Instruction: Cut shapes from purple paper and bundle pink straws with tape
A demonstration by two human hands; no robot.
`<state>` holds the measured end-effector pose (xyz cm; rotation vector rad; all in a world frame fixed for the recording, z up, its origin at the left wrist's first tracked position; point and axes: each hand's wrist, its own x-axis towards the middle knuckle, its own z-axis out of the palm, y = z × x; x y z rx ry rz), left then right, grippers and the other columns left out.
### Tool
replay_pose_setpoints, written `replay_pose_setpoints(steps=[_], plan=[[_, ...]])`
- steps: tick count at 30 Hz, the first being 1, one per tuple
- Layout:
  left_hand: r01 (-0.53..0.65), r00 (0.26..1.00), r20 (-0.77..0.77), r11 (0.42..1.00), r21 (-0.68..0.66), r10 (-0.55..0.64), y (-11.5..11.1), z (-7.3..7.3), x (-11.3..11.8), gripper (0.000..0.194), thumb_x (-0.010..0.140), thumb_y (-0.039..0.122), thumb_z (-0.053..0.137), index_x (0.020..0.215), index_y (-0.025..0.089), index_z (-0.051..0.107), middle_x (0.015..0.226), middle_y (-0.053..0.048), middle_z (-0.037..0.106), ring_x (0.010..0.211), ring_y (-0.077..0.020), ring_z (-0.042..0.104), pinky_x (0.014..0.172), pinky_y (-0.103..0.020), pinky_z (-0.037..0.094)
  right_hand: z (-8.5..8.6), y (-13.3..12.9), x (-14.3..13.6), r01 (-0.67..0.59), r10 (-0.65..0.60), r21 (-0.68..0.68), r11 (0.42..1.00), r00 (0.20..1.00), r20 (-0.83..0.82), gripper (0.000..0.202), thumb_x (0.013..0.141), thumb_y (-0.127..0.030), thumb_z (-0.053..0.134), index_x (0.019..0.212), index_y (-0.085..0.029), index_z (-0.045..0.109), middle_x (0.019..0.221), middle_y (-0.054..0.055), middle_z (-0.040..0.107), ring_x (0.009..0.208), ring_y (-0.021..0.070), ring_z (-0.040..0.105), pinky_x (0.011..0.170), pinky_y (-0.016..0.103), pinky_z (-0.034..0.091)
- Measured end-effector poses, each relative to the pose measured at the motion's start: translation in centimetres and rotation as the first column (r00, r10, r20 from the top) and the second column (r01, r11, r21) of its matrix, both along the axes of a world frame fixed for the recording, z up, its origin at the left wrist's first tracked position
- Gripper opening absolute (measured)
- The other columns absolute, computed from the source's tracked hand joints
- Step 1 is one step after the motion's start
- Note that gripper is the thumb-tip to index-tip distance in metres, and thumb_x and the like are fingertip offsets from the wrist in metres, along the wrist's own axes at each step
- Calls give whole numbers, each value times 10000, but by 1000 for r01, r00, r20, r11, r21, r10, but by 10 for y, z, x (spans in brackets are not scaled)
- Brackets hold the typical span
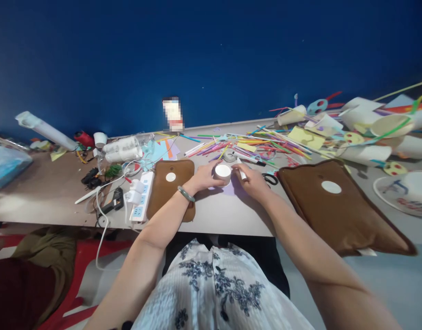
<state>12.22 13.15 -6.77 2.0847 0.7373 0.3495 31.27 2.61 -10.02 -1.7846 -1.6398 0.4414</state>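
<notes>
1. We look down on a pale table (214,217) that runs left to right before a blue wall (211,59).
2. A large brown pad (317,211) lies to our right; a smaller brown pad (172,201) lies left, beside a power strip (141,201).
3. Colored sticks (214,145) lie heaped on the far side, beyond both hands.
4. Our left hand (204,178) reaches in from the left, partly closed, its thumb and fingers curved around the cup's left side.
5. Our right hand (254,183) is mostly closed, with a white stick (242,169) in its fingers. The stick's long axis slants, its far end leaning left.
6. Under and near the cup lies purple paper (236,188). Black-handled scissors (271,179) sit just right of the right hand.
7. The small cup (223,171) is between our hands: right of the left hand, left of the right. The left is nearer, being in contact. The cup's round white end faces up; mouth or base, we cannot tell. Whether the right fingertips touch it, we cannot tell.
</notes>
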Motion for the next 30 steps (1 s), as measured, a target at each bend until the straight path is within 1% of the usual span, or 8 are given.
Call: replay_pose_setpoints(steps=[3,5,7,11,16,20,25,30], plan=[[-13,1000,3,1000,9,13,2,-6,-2,567,710,373,780,1208,154,621,1190,-105,701,1121,-297,640,1040,-426,449,7,-4,2,-98,131,-130,987,952,276,212,890,-267,542,1060,-216,657,963,100,749,822,274,690,705,351,478],[-18,1000,-7,999,42,18,2,-7,-4,534,699,382,795,1159,159,642,1119,-92,717,1061,-292,652,995,-421,466,12,-6,1,-135,205,-208,969,909,363,241,841,-230,591,1076,-212,643,956,96,738,789,258,672,670,324,446],[-16,1000,-6,997,69,16,3,-7,-5,537,694,388,802,1158,169,645,1095,-81,721,1037,-284,655,976,-411,467,17,-7,0,-133,235,-264,955,885,403,310,814,-196,606,1124,-207,624,971,102,733,772,248,660,645,308,421],[27,999,-45,991,129,-21,4,-7,-9,534,713,386,787,1178,170,638,1099,-77,722,1042,-284,646,985,-402,438,21,-6,-3,-126,276,-332,935,847,455,363,791,-126,583,1145,-202,606,1022,119,731,830,256,669,636,295,399],[78,989,-141,978,196,-50,5,-10,-13,567,748,392,757,1247,174,598,1158,-80,709,1083,-288,627,1035,-427,363,19,-5,-4,-129,305,-365,922,822,481,384,810,-108,558,1182,-194,599,1058,138,723,908,293,680,654,314,411],[82,977,-211,965,248,-29,3,-9,-16,608,782,404,727,1323,194,549,1253,-91,671,1207,-305,566,1060,-440,318,15,-5,-2,-124,302,-364,923,821,485,381,830,-98,536,1192,-197,601,1072,145,713,927,291,677,681,321,429],[146,956,-289,943,298,-57,2,-6,-18,595,822,356,681,1362,166,518,1283,-128,646,1244,-307,542,1074,-471,287,10,-5,3,-120,289,-355,927,831,475,361,849,-114,517,1191,-201,593,1101,145,690,946,289,669,706,322,430],[187,945,-316,934,304,-86,7,-8,-24,556,820,340,657,1343,191,539,1346,-134,619,1302,-320,502,1079,-504,281,14,-6,3,-94,272,-366,926,839,471,380,848,-111,511,1204,-216,593,1083,124,689,863,254,659,669,307,396]])
